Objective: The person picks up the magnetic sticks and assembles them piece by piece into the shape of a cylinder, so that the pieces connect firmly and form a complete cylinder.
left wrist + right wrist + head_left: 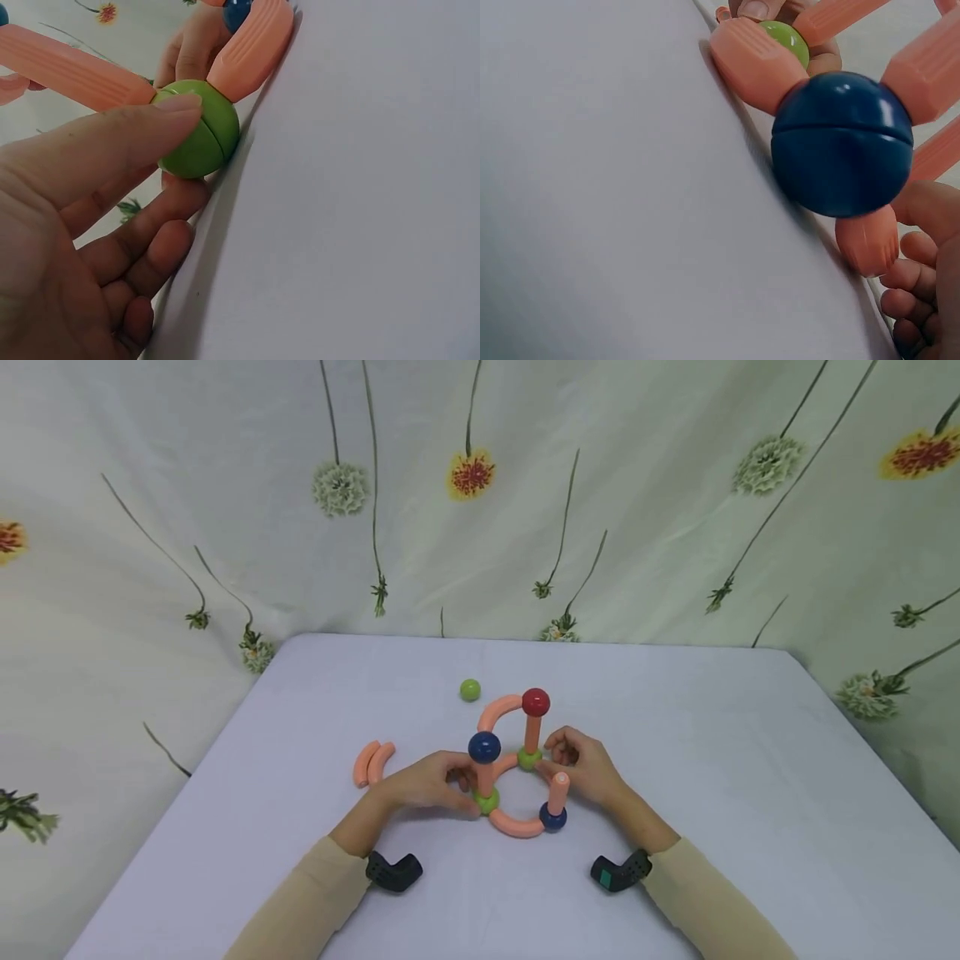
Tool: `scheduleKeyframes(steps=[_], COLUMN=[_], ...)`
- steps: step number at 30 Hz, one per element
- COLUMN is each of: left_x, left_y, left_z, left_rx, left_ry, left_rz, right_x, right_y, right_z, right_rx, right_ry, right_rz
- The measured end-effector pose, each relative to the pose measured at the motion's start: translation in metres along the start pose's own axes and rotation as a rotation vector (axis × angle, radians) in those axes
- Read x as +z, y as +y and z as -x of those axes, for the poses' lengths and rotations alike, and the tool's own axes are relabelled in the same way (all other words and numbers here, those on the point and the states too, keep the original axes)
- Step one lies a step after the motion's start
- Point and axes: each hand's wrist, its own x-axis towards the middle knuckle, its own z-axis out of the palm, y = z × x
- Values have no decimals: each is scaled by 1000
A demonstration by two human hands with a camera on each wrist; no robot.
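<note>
Centrally, in the head view, a toy frame (504, 766) of orange sticks and balls stands on the white table (675, 718). The left hand (431, 781) pinches its front green ball (487, 802), which carries a straight stick (485, 779) topped by an upper blue ball (484, 747). The right hand (588, 768) is at the rear green ball (529, 758), below the red ball (536, 702), its fingers bent; whether they clamp on anything cannot be told. A low blue ball (552, 817) at the right holds a short upright stick (558, 793), and a front curved stick (517, 826) joins it to the front green ball. A loose green ball (470, 689) lies behind the frame; two loose sticks (366, 764), both curved, lie to its left. In the left wrist view, the thumb lies on the front green ball and a finger is under it, the others curled below. In the right wrist view, three sticks meet at the low blue ball, and the right hand's bent fingers are just beside the lowest stick (866, 244).
</note>
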Motion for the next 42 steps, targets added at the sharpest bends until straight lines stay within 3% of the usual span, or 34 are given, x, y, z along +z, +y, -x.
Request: scheduleKeyframes(steps=[8,20,24,27,31,35,39,42], left_x=[8,28,32,29,18,16,24,31], left_y=[9,24,27,27,23,17,10,8], left_z=[-3,-7,-6,-5,-3,-4,-10,-14], left_rx=[-23,-55,-79,-63,-35,-65,-104,-119], left_ry=[-65,-37,-37,-84,-114,28,233,335], left_rz=[-35,-137,-130,-91,-25,-27,-84,-133], right_x=[1,0,-5,-8,-7,-6,-3,-2], right_y=[5,6,-17,-35,-35,-30,-9,3], right_z=[0,-5,-3,1,3,2,-1,-3], right_rx=[18,14,9,14,33,37,34,34], right_ry=[2,12,-5,-19,-21,-26,-31,-51], right_rz=[-22,-42,-33,-21,-6,14,10,-20])
